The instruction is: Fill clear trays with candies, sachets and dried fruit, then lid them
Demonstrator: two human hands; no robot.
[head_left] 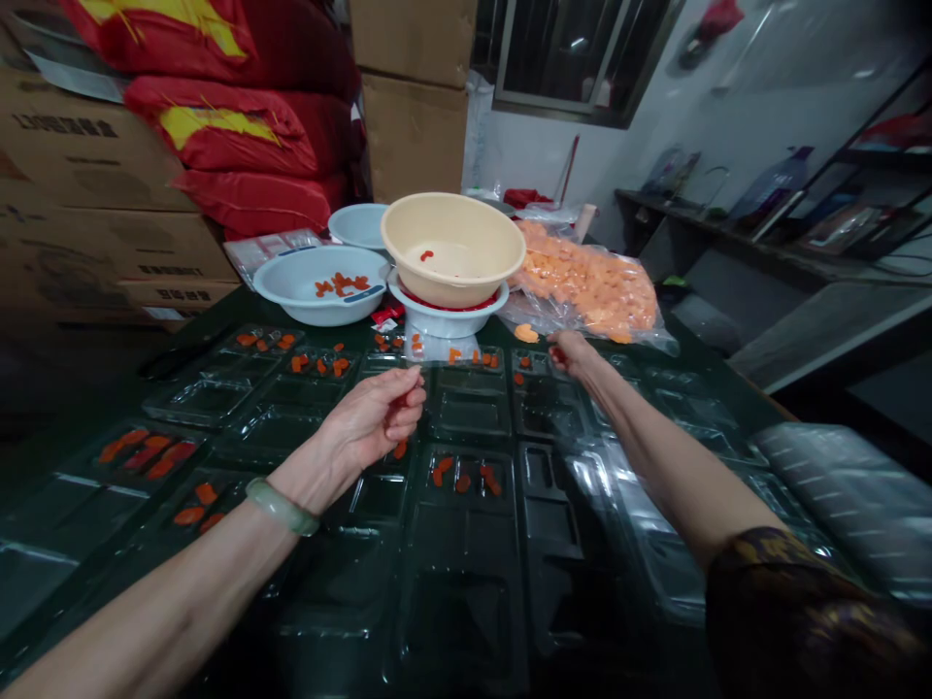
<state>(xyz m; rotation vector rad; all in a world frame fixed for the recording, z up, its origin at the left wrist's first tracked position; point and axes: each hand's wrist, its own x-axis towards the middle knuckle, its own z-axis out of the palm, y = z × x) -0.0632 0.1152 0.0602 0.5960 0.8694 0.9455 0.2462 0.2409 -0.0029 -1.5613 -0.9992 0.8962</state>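
My left hand [377, 417] hovers over clear plastic compartment trays [466, 485] on a dark table, fingers curled in a pinch around small red-orange pieces. An orange piece [400, 449] lies just under it. My right hand [572, 352] reaches farther out, fingers closed on a small red piece, near a loose orange piece [525, 333] and a clear bag of orange pieces [593, 286]. Several tray compartments hold red-orange pieces [462, 479].
A beige bowl [451, 248] sits stacked on a white bowl [446, 316]. A white basin [320, 283] with red pieces and another white bowl [358, 225] stand behind. Cardboard boxes [87, 194] and red sacks [233, 136] stand at the left. Shelves [764, 243] run along the right.
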